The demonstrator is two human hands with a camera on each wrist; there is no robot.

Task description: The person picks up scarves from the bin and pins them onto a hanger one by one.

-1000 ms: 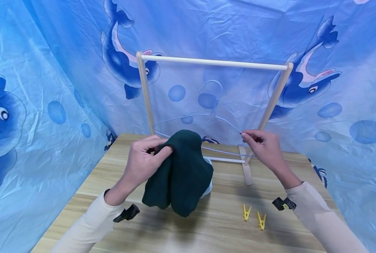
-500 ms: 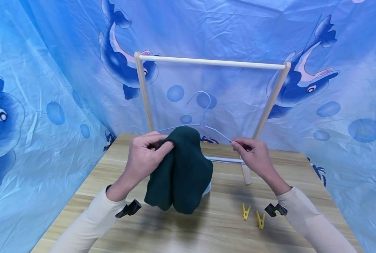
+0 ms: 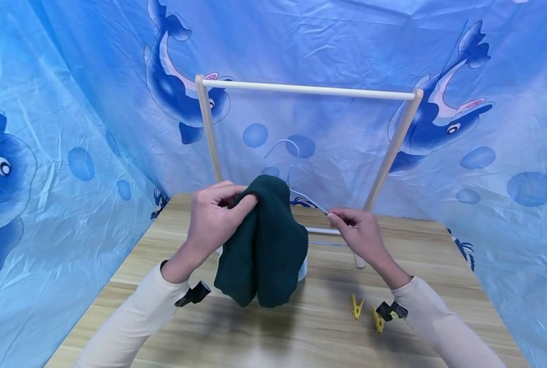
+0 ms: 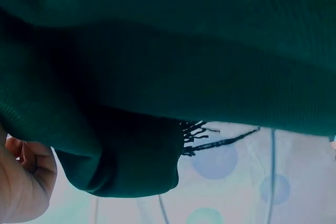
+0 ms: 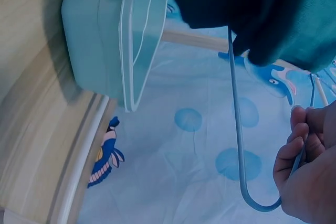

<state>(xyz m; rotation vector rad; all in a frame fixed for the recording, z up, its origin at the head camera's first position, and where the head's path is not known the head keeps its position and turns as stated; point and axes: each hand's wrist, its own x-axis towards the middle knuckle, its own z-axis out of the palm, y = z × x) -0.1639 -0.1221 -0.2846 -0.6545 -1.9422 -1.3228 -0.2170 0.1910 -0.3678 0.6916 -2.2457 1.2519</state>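
Pinching the dark green cloth (image 3: 275,245) near its upper left edge, the left hand (image 3: 215,217) has thumb and bent fingers clamped on the fabric in the head view. The cloth hangs in folds above the wooden table (image 3: 324,337), in front of a pale tub (image 3: 303,270). The right hand (image 3: 361,232) nips one shoulder of the wire hanger (image 3: 310,200) between thumb and fingers. The hanger's hook points up; its other side disappears at the cloth, and whether it runs inside or behind cannot be told here. Farther back stands a drying rack (image 3: 308,90) with a white top bar, before a blue dolphin-print backdrop (image 3: 338,46). Two yellow clothespins, one (image 3: 357,307) just beside the other (image 3: 378,320), lie below the right hand; a black device (image 3: 391,311) on that wrist partly covers the second.

From the left wrist, green fabric fills most of the view, dark and folded, its lower edge crossing the backdrop. Curled fingers show at the left edge, against the cloth.

From the right wrist, the hanger's wire descends from the cloth's edge and bends round into the right hand's curled grip. The pale green tub, its rim facing the hanger, rests on the table, well apart from the fingers.
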